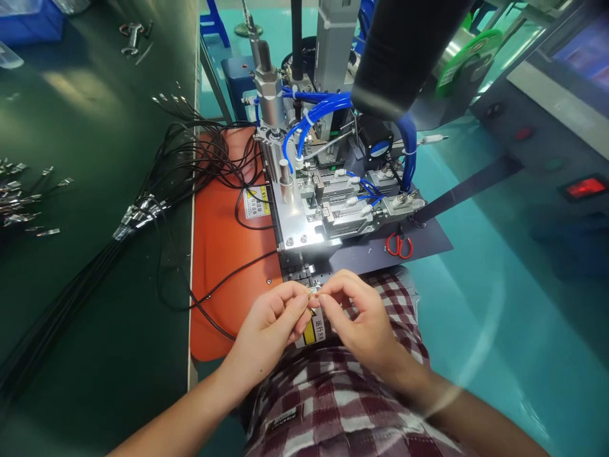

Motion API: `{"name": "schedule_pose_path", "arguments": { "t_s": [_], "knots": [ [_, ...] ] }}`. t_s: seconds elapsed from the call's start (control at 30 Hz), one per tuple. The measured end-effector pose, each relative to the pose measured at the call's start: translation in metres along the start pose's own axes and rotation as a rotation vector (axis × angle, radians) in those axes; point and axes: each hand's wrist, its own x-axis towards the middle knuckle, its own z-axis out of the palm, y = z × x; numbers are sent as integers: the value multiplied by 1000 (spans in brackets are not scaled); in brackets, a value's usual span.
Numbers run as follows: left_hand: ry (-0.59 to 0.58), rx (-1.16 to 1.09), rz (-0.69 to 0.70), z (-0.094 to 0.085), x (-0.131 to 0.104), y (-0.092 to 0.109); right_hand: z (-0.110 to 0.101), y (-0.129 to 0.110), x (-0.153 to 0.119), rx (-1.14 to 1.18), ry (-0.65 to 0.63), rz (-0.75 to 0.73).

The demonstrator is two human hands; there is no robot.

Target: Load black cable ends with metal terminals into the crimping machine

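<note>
Wires [314, 292] — fine strands, probably light, soft and easily bent or snapped — seem best taken near their ends, with fingertips alone. They sit between the two hands, just by the near end of the metal machine [295, 222]. The left hand [272, 325] pinches them between thumb and forefinger, barely parted; the right hand [359, 317] pinches too, its fingertips meeting on the strands.

Black cables [78, 285] look plastic-coated, the machine plate [299, 223] glossy metal, the garment [333, 388] matt cloth.
</note>
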Motion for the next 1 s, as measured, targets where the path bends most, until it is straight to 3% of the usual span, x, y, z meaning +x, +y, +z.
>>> {"name": "schedule_pose_path", "arguments": {
  "t_s": [0.13,0.6,0.77,0.9,1.0],
  "knots": [
    [126,29,67,5,-2,-4,6,-1,-5,-151,49,-39],
    [231,-149,-24,6,-2,-9,17,2,-13,-61,-21,102],
    [225,-135,-57,3,-1,-10,2,1,-5,-81,-141,106],
    [228,-74,-84,2,-1,-8,-12,-4,3,-106,-53,37],
    [234,-50,-95,3,0,-7,-12,-5,6,-130,-29,-29]
  ]
}}
